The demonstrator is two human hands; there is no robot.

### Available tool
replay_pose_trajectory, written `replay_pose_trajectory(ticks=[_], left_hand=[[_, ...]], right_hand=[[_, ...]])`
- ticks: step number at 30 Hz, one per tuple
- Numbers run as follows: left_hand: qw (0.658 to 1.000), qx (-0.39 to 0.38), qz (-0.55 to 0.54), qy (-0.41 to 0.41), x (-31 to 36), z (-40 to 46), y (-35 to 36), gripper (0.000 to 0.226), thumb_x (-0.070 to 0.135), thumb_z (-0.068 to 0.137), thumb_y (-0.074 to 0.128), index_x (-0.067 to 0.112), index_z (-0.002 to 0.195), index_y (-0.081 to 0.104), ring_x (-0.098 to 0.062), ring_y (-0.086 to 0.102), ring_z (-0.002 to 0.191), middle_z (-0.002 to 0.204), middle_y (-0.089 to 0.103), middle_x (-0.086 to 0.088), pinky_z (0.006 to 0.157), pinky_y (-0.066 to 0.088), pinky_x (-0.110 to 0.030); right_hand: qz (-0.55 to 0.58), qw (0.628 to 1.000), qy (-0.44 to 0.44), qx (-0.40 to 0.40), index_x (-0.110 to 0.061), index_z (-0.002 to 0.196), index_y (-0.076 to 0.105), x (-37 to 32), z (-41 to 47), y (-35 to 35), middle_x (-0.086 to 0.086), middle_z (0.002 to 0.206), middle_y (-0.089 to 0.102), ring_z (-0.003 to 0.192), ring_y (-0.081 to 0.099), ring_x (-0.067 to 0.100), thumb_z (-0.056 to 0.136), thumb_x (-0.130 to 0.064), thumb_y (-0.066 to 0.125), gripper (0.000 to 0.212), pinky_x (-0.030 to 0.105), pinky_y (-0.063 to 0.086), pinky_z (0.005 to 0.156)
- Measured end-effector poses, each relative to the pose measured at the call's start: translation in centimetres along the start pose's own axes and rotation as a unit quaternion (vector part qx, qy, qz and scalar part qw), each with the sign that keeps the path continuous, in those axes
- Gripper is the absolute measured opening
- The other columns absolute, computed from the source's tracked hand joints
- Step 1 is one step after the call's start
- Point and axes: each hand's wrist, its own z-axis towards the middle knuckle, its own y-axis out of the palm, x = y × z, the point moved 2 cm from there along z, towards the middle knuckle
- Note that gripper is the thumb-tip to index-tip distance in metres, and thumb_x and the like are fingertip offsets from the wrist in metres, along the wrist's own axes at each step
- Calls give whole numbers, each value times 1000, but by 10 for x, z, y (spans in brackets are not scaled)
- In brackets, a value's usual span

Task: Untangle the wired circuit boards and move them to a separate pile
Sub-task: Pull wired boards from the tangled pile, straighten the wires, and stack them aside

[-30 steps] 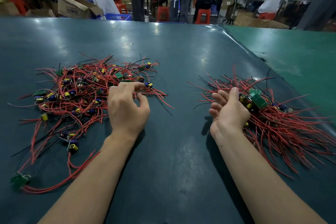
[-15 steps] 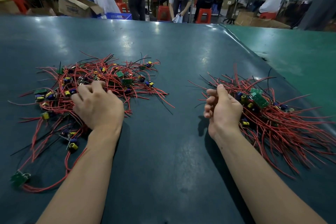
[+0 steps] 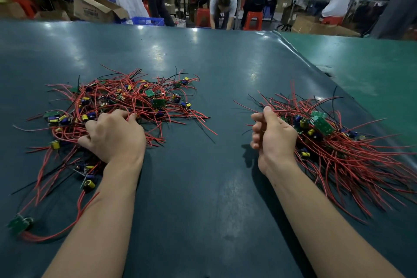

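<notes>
Head view: the left hand [image 3: 114, 136] lies on the tangled pile [image 3: 117, 106] of wired circuit boards on the dark mat [image 3: 203, 176], fingers curled into red wires; right of it, the right hand [image 3: 274, 137] is clenched, empty, touching the separate pile [image 3: 338, 142]; a stray board [image 3: 19, 224] lies nearer; beyond the mat stand a cardboard box [image 3: 92, 8] and red stools [image 3: 253, 20].
</notes>
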Motion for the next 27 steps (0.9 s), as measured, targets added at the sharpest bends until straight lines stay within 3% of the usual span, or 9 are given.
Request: replay_pose_trajectory(ticks=[6, 10, 12, 16, 19, 21, 25, 27], left_hand=[[975, 97, -188, 70, 4, -5, -11, 32, 37, 94, 62, 11, 109, 73, -36, 64, 95, 107, 71, -16, 82, 43, -39], [899, 203, -315, 226, 14, -12, -21, 27, 26, 93, 68, 1, 99, 75, -24, 67, 82, 91, 74, -14, 75, 50, -28], [853, 218, -350, 319, 23, -21, -23, 20, 19, 91, 71, 0, 94, 75, -20, 65, 80, 88, 73, -12, 77, 51, -24], [776, 92, -417, 464, 51, -64, -21, 9, 6, 86, 75, 2, 94, 75, -19, 66, 83, 92, 71, -8, 81, 53, -27], [727, -21, -427, 538, 65, -86, -14, 11, 2, 84, 76, 3, 94, 75, -21, 69, 82, 92, 72, -9, 77, 56, -30], [716, -74, -437, 539, 65, -87, -11, 12, 2, 83, 76, 0, 95, 75, -23, 69, 84, 93, 72, -9, 77, 56, -35], [717, -102, -460, 514, 64, -86, -11, 21, 9, 87, 72, -2, 105, 72, -19, 68, 96, 107, 71, -9, 85, 55, -33], [724, -135, -487, 470, 64, -86, -11, 20, 16, 91, 66, 1, 103, 71, -20, 67, 89, 103, 69, -9, 76, 55, -32]], right_hand=[[-14, 1000, -2, -4, -12, 69, 68, -1, -1, 0, -5, 48, 53, 36, 39, 8, 98, -31, 57, 37, 17, 29, 35], [-23, 1000, 0, -9, -12, 68, 68, -1, -1, 1, -5, 47, 53, 36, 39, 7, 98, -31, 57, 37, 16, 29, 35], [-27, 999, 2, -20, -12, 70, 67, -2, -2, 3, -5, 47, 53, 35, 39, 8, 98, -29, 57, 35, 16, 29, 36], [-62, 986, 7, -152, -16, 92, 67, 0, -11, 15, 1, 68, 63, 38, 48, 9, 94, -16, 62, 5, 16, 33, 36], [-40, 963, 32, -266, -24, 118, 59, 6, -17, 21, 3, 93, 66, 60, 62, 11, 89, -1, 62, 36, 21, 45, 42], [-27, 958, 20, -284, -19, 113, 64, 5, -17, 21, 2, 93, 70, 69, 64, 12, 90, 3, 59, 33, 21, 50, 48], [-16, 963, -25, -267, -6, 91, 69, 3, -16, 21, 4, 81, 74, 72, 68, 13, 89, 3, 61, 12, 21, 54, 62], [-35, 964, -48, -257, -5, 86, 67, 3, -17, 23, 7, 79, 71, 74, 66, 19, 88, 5, 61, 12, 27, 56, 72]])
